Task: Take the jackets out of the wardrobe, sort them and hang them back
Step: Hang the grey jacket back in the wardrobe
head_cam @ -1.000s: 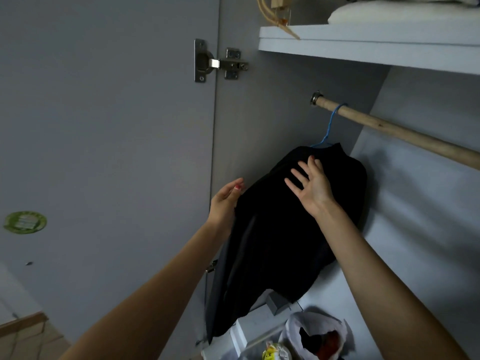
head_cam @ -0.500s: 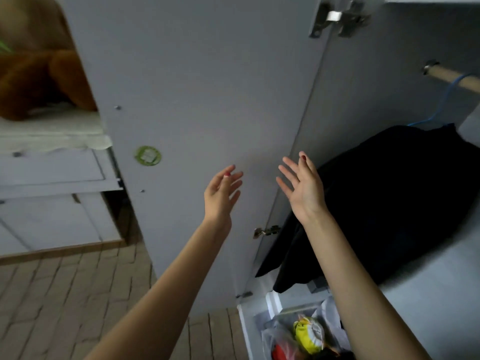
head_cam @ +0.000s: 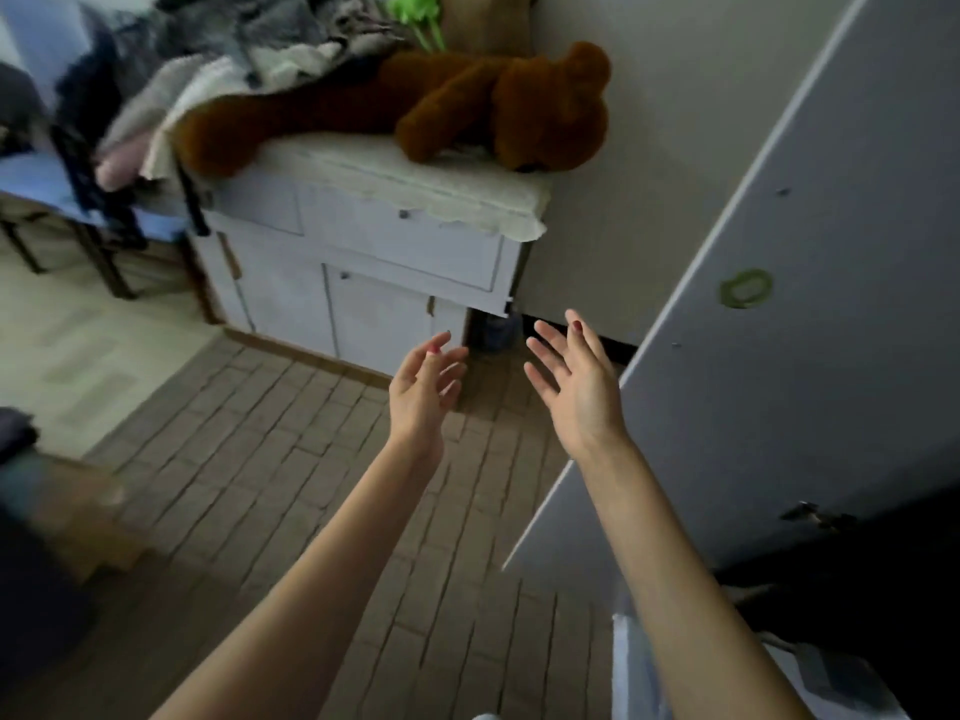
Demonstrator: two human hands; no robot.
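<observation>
I have both hands up in front of me and empty: the left hand (head_cam: 422, 389) has its fingers loosely spread and slightly bent, the right hand (head_cam: 576, 387) is wide open with straight fingers, and neither touches anything. The pale grey wardrobe door (head_cam: 769, 356) stands open at three o'clock from my right hand, and the only dark cloth I can see by the wardrobe is a black mass (head_cam: 857, 589) low at four o'clock, too dim for me to say whether it is a jacket. At eleven o'clock, well apart from my hands, a heap of grey and white clothes (head_cam: 218, 49) lies beside a brown plush bear (head_cam: 467, 106) on the white chest of drawers (head_cam: 363, 252) with its cream cloth cover; I cannot tell which pieces there are jackets. My worry is the door edge: it runs close past my right forearm, so a careless swing back could knock my arm or push the door to. Reaching into the heap, I judge I could drag loose clothes or the bear off onto the brown tiled floor (head_cam: 270, 459). The dim light could also make me mis-sort dark garments.
</observation>
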